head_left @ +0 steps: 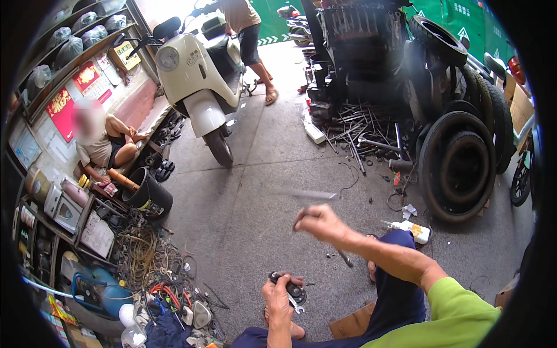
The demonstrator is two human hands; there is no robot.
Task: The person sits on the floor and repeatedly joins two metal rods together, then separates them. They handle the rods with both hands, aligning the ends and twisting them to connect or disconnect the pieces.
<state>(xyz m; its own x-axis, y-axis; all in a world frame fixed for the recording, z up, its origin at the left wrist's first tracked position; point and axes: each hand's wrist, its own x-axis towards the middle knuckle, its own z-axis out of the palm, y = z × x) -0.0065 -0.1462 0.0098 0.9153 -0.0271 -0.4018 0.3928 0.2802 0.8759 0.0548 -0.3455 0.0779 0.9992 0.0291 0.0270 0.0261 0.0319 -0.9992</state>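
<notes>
My left hand (280,294) is closed on a dark metal part (297,290) with rounded edges, low in the middle of the head view. The silver jaw of an open-end wrench (299,307) shows just beneath that part; whether my fingers also grip it is hidden. Farther forward and to the right, my right hand (325,223) is curled closed and smeared by motion. A dark rod (346,259) shows below my right forearm, but its link to the hand is unclear. Just beyond the hand is a blurred, pale flat strip (313,194).
A white scooter (203,87) stands ahead, a person's legs (252,52) behind it. Another person (101,139) sits at left by a black bucket (148,194). Loose tools (362,130) and tires (458,165) lie right. A white bottle (415,231) lies near my knee; tangled wires (148,249) are left.
</notes>
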